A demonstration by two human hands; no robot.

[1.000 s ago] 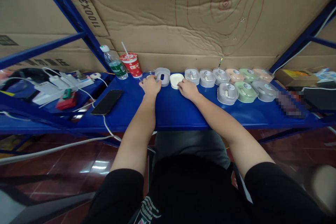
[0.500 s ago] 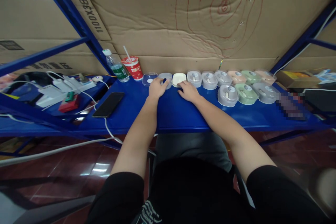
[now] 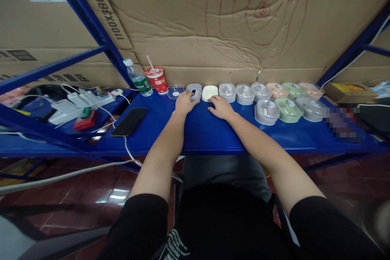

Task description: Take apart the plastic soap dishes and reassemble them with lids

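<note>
your left hand (image 3: 185, 102) has moved rightward since a second ago, uncovering the clear, rounded-square plastic lid (image 3: 173, 89), and now rests over the near side of the pale grey plastic tray with an oval hole (image 3: 199, 92), fingers loosely spread, thumb out rightward. your right hand (image 3: 222, 107) stays at the near right edge of the cream, rounded-square plastic piece (image 3: 209, 92), fingers slightly bent, thumb apart. both your forearms reach forward over the blue tabletop (image 3: 210, 134).

Grey container (image 3: 198, 90) partly hidden by left grip (image 3: 184, 103), cream piece (image 3: 210, 92) by right grip (image 3: 223, 108)
</note>
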